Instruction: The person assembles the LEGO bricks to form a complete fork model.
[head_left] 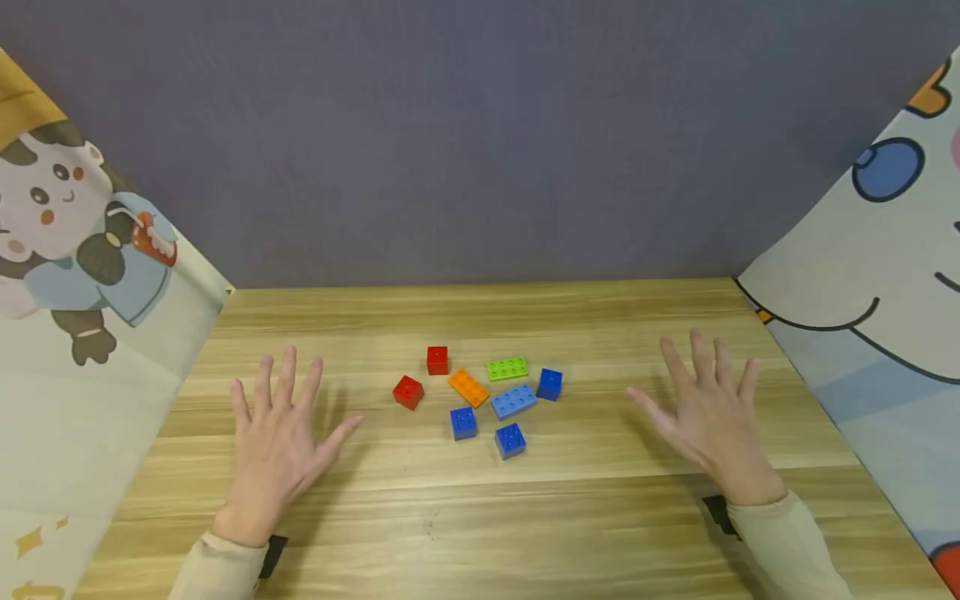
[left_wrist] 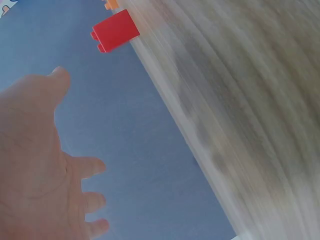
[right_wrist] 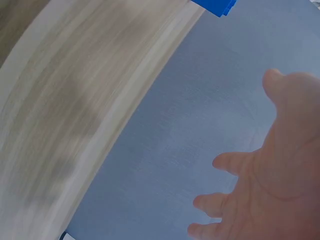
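My left hand, fingers spread and holding nothing, is on the left, nearest to a red brick. Another red brick sits a bit farther back. On the right my right hand is spread too, with nothing in it, nearest to a dark blue brick. Between the hands lie an orange brick, a lime green brick and a light blue brick, all flat and studded. Two more dark blue bricks, one on the left and one on the right, are closer to me.
The bricks lie loosely grouped on a wood-grain table. A grey-blue wall panel rises behind its far edge. White side panels with cartoon prints flank it, one on the left and one on the right.
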